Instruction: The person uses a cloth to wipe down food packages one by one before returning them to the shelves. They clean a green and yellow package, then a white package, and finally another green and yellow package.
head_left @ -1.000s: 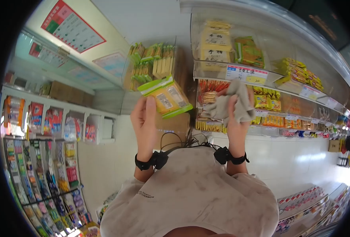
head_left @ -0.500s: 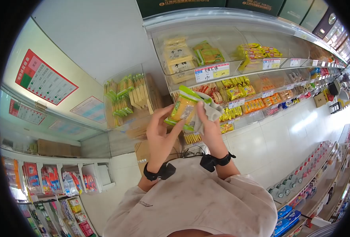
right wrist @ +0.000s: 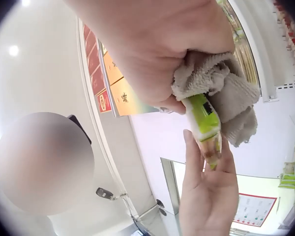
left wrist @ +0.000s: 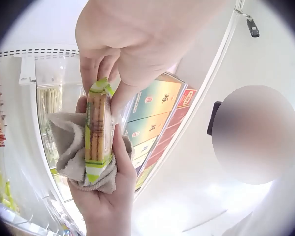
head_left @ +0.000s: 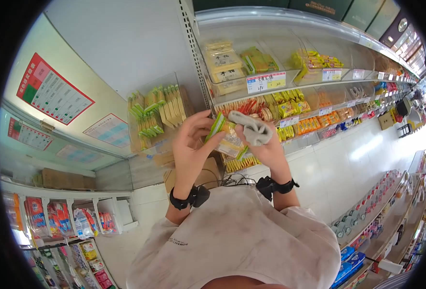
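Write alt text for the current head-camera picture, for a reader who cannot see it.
A person's left hand pinches a green-edged plastic snack packet, while their right hand holds a crumpled grey cloth against it. Beyond, clear-fronted shop shelves hold rows of brightly wrapped snacks.

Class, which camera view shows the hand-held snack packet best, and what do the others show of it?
The left wrist view: the packet appears nearly end to end, side-on, before the grey cloth. The head view shows it small and partly covered; the right wrist view shows mainly its green end.
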Available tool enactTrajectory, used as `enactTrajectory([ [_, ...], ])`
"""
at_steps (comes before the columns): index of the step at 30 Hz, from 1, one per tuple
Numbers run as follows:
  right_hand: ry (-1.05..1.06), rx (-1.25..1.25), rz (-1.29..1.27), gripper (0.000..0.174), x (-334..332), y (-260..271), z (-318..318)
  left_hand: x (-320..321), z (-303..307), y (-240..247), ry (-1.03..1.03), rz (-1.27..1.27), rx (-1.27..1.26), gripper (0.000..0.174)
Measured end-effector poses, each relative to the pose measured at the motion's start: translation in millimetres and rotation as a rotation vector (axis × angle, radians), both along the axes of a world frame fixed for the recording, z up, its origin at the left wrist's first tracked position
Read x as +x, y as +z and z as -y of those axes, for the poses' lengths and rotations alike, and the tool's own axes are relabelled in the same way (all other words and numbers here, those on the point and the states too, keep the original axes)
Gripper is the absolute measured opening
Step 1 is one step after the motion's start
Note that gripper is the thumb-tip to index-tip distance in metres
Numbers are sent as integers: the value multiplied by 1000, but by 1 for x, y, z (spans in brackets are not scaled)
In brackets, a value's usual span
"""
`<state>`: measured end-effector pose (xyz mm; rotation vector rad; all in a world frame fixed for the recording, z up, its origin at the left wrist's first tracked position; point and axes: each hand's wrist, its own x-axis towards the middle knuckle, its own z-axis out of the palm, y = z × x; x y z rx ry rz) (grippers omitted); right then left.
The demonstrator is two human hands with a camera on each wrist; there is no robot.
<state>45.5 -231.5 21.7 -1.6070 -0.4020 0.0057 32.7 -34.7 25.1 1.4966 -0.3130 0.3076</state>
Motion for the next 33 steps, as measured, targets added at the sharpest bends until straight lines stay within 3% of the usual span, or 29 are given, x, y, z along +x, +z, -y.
enactTrajectory([
  [5, -167, -18, 129, 26, 4, 9, -17, -3, -7, -4, -74, -164, 50, 41],
  [8, -339, 213, 216, 24, 8, 3, -23, -6, -7, -2, -74, -207, 35, 39],
  [9, -321, 401, 203, 23, 15, -1, -23, -7, -7, -1, -9, -110, 87, 38],
  [12, -398, 421, 175, 29, 29, -2, -10, -7, -5, 3, 190, 161, 257, 33],
  [14, -339, 138, 115, 31, 28, -5, 11, -8, -1, 15, 327, 312, 389, 30],
  [16, -301, -94, -36, 27, 27, -3, 25, -6, 8, 29, 302, 381, 445, 32],
  [19, -227, 16, -156, 26, 25, 4, 32, 3, 21, 38, 197, 569, 573, 37],
  [21, -186, 152, -41, 26, 23, 5, 40, 8, 31, 35, 11, 595, 538, 42],
  [22, -166, 221, 18, 27, 24, 9, 44, 10, 36, 33, 14, 596, 570, 42],
  [27, -377, 20, 427, 35, 29, 39, 60, 30, 56, 39, 155, 747, 856, 44],
  [28, -437, -7, 533, 37, 34, 42, 60, 35, 61, 40, 148, 713, 850, 45],
  [31, -514, 99, 472, 36, 47, 50, 59, 49, 82, 44, 113, 600, 789, 50],
  [33, -572, -29, 654, 36, 69, 53, 61, 55, 94, 47, 64, 485, 692, 52],
])
